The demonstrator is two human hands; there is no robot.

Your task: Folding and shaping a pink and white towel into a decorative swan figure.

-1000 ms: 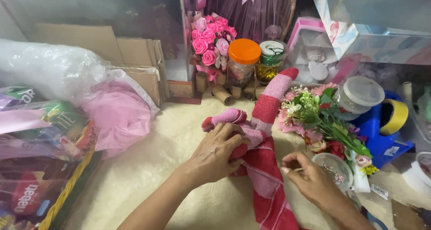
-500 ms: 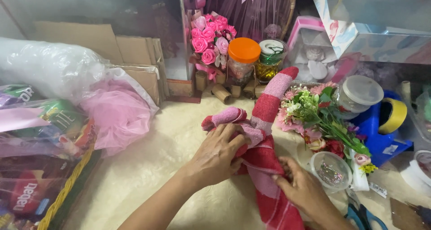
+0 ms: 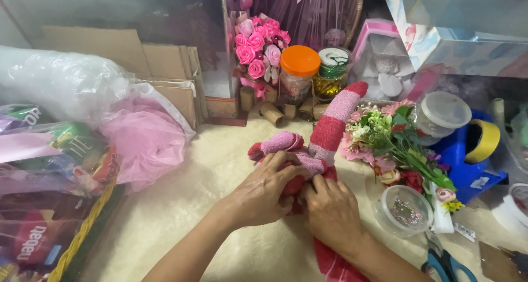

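Note:
A red and pink striped towel (image 3: 333, 123) lies rolled and folded on the cream cloth surface (image 3: 181, 216); one rolled end points up to the right and another curls left (image 3: 278, 143). My left hand (image 3: 263, 191) presses on the folded middle of the towel. Beside it, my right hand (image 3: 330, 211) also grips the towel, fingers bent over its red part. The towel's tail (image 3: 333, 265) runs under my right wrist toward the lower edge.
Artificial flower sprigs (image 3: 393, 141) and a clear round container (image 3: 403, 209) lie right of the hands, scissors (image 3: 444, 263) below. Jars (image 3: 298, 75), a pink rose bouquet (image 3: 257, 45), cardboard rolls, yellow tape (image 3: 484, 140) stand behind. Pink tulle (image 3: 144, 139), plastic bags and a snack basket sit left.
My right hand moved left from beside the towel onto it and closed on it next to my left hand. The left hand stayed on the towel.

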